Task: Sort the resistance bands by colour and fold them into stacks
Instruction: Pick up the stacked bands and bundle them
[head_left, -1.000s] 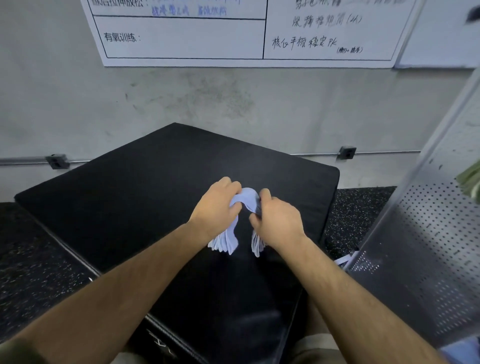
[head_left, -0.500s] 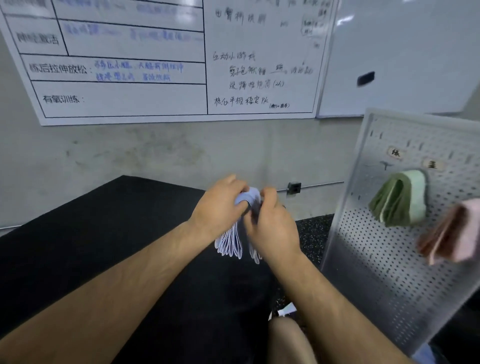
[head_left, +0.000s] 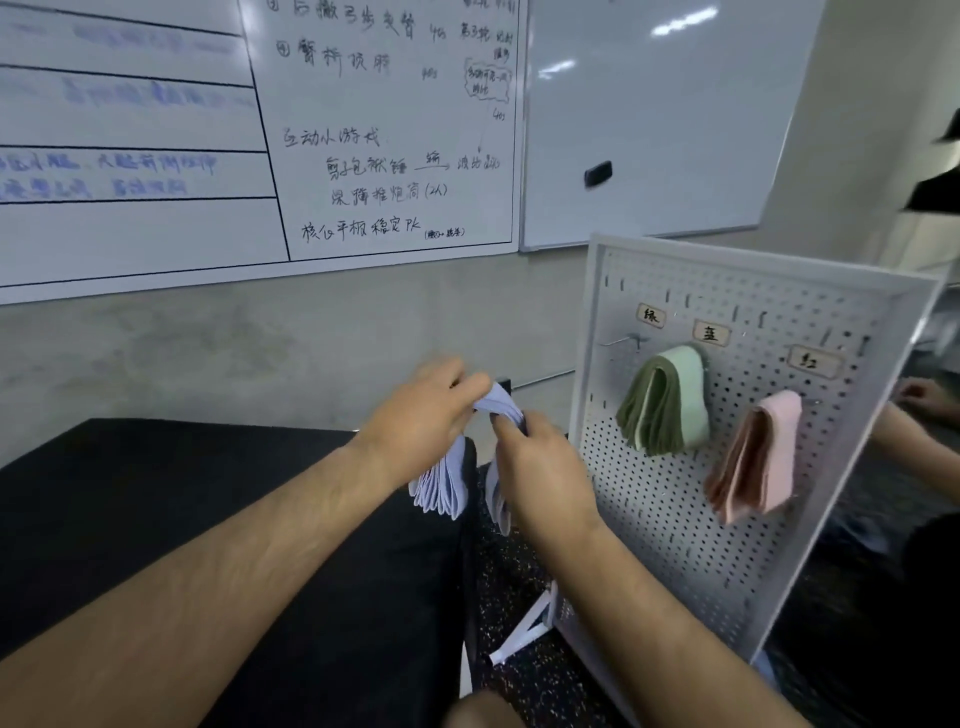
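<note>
Now the white pegboard (head_left: 675, 545) stands in full view beside the black table (head_left: 208, 493), against only its edge a second ago; folded green bands (head_left: 665, 405) and pink bands (head_left: 758, 457) hang on it. The folded blue bands (head_left: 441, 483), held in the air at the table's edge, are gripped at the fold by the left hand (head_left: 421, 421) and right hand (head_left: 540, 478); hanging likely follows.

Left hand (head_left: 421, 415), right hand (head_left: 540, 478) raised together, fingers (head_left: 470, 388) pinching

Head view, forward-down, close to hands (head_left: 498, 457)
</note>
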